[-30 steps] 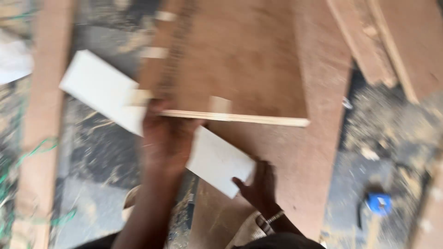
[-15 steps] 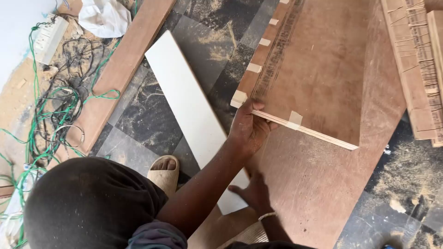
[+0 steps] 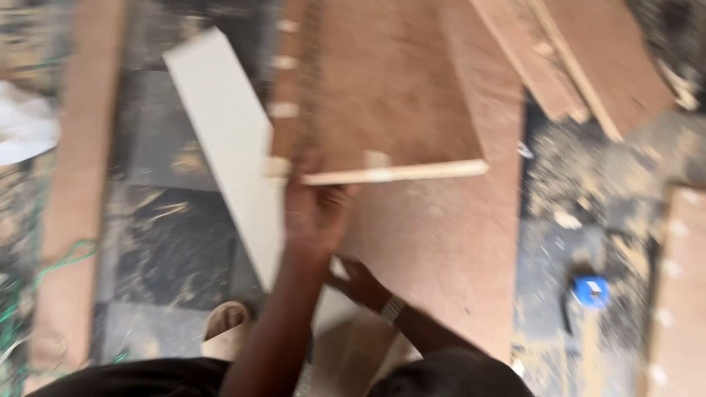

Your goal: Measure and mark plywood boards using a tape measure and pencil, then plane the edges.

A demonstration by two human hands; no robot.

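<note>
Head view, blurred: the left hand [image 3: 316, 213] still grips the near corner of the raised brown panel [image 3: 382, 95]. The right hand [image 3: 360, 283] lies spread on the white strip [image 3: 228, 147]. The panel's edge now runs level, no longer slanted.

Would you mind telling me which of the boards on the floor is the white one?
The long narrow white board lying diagonally left of the brown panels; all others are brown wood.
</note>
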